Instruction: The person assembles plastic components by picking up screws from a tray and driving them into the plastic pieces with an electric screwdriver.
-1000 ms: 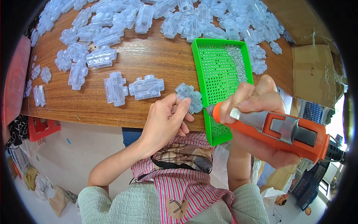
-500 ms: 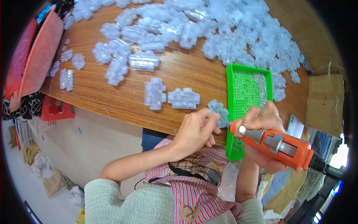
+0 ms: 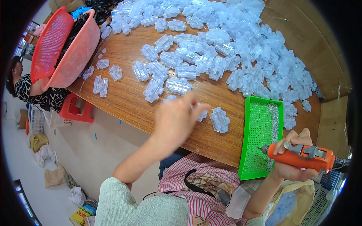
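The left hand (image 3: 174, 122) was held over the wooden table (image 3: 211, 145), its back turned upward, its forearm (image 3: 139, 160) slanted in from the lower left with the elbow bent. The hand was blurred and its fingertips were hidden, so whether they were spread or pressed together on anything could not be told; the thumb was pointed to the right. 2 clear plastic pieces were partly covered by this hand, 1 (image 3: 169, 98) showing beyond the knuckles and 1 (image 3: 203, 114) past the thumb. A slanted clear housing (image 3: 220, 119) was seen on the table between the hand and the green tray (image 3: 247, 139). The orange screwdriver (image 3: 296, 159) was gripped by the right hand (image 3: 292, 171), the fingers curled over its body and the palm set beneath. It was held nearly level, its bit (image 3: 261, 148) directed leftward over the tray's perforated floor. The right forearm (image 3: 266, 194) was angled steeply upward. Small metal screws (image 3: 275, 120) were gathered along the tray's right side. Across the table's far part, a heap of clear parts (image 3: 260, 56) was spread.
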`<state>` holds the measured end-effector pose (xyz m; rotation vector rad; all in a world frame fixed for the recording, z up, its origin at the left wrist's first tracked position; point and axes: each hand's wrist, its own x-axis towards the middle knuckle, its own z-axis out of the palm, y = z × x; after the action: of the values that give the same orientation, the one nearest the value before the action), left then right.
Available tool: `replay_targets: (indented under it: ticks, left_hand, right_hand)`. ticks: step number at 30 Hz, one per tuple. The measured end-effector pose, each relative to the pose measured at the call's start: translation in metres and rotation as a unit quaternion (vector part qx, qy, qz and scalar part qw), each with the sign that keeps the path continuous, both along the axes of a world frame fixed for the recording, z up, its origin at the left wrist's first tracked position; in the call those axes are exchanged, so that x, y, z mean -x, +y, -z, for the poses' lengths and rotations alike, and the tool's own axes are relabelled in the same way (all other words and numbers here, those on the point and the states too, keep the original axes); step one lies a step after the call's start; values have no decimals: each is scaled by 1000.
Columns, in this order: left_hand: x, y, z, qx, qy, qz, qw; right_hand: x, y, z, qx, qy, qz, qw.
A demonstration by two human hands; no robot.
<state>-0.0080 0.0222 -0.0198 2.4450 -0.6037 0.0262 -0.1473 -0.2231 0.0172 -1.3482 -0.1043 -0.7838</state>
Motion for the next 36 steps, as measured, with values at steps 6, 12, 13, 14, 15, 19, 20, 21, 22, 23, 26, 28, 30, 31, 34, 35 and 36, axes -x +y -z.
replay_targets:
  ticks: [6, 12, 13, 14, 15, 19, 20, 21, 22, 23, 26, 28, 30, 31, 34, 35, 36]
  left_hand:
    - [-67, 33, -2, -147, -116, 152, 970]
    - [-72, 29, -5, -131, -230, 145, 953]
    - [-66, 24, -7, -98, -243, 143, 955]
    - [-55, 14, -8, -52, -245, 158, 955]
    - [-42, 8, -7, -10, -236, 203, 950]
    - [15, -10, 9, 67, -236, 413, 877]
    - [27, -17, 15, 66, -252, 458, 850]
    - [35, -21, 25, 70, -265, 477, 835]
    - [41, -23, 35, 74, -280, 497, 818]
    - [46, -24, 44, 73, -276, 497, 819]
    - [48, -29, 59, 105, -259, 493, 824]
    - [47, -32, 57, 109, -224, 481, 841]
    - [47, -32, 51, 133, -147, 447, 872]
    - [54, -30, 52, 136, -80, 390, 907]
    - [73, -29, 35, 137, 122, 248, 951]
    - [74, -29, 28, 100, 266, 207, 936]
    - [74, -29, 24, 63, 403, 161, 899]
  right_hand:
    - [6, 1, -6, -29, 44, 31, 998]
    - [1, -6, 6, -45, 116, 88, 988]
    - [0, -4, 6, -46, 134, 107, 984]
    - [2, -4, 5, -41, 153, 116, 980]
    - [4, -4, 5, -39, 171, 121, 977]
    - [0, 5, 17, -106, 122, 94, 982]
    - [0, 7, 20, -135, 106, 82, 982]
    - [1, 8, 22, -137, 112, 82, 981]
    - [2, 9, 23, -109, 128, 104, 980]
    - [3, 10, 23, -81, 143, 124, 979]
    - [5, 7, 29, -100, 121, 101, 983]
    - [4, 9, 31, -120, 122, 108, 979]
    - [4, 9, 32, -140, 122, 113, 976]
    - [4, 9, 33, -120, 122, 119, 978]
    - [5, 6, 36, -100, 111, 105, 983]
    - [5, 5, 37, -98, 98, 84, 987]
    - [5, 0, 38, -99, 97, 81, 987]
